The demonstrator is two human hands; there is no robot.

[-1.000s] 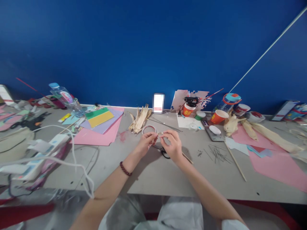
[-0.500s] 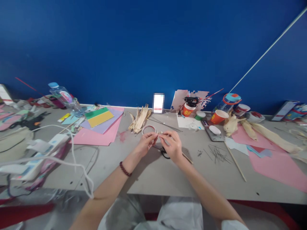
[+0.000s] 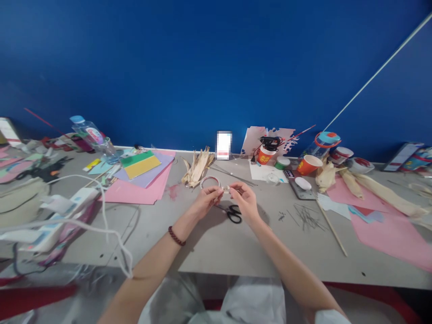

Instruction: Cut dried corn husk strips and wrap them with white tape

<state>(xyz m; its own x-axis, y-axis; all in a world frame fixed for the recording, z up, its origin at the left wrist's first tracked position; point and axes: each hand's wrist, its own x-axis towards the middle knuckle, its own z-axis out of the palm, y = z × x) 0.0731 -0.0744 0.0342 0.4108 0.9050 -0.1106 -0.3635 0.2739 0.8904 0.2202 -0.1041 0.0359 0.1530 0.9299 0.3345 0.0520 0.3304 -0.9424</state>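
Over the middle of the table, my left hand (image 3: 206,200) pinches a small pale piece (image 3: 226,189), too small to name, perhaps a bit of dried husk. My right hand (image 3: 245,200) is closed at the piece's right end, thumb and fingertips together. Below and between the hands lie scissors with black handles (image 3: 234,214), their blades partly hidden by my left hand. A thin pale ring (image 3: 209,182) rests just behind my left fingers. Beyond it stands a bunch of dried corn husks (image 3: 197,167).
Coloured paper (image 3: 140,191) lies to the left, near a white power strip (image 3: 64,216) with looping cables. At right are dark wire pieces (image 3: 307,217), a thin stick (image 3: 332,228), a phone (image 3: 300,188) and paper cups (image 3: 308,164). A blue wall (image 3: 189,72) rises behind.
My right hand has shifted slightly right and its fingers have drawn in, showing more of the pale piece. More of the scissors' handles shows. My left hand stays nearly in place.
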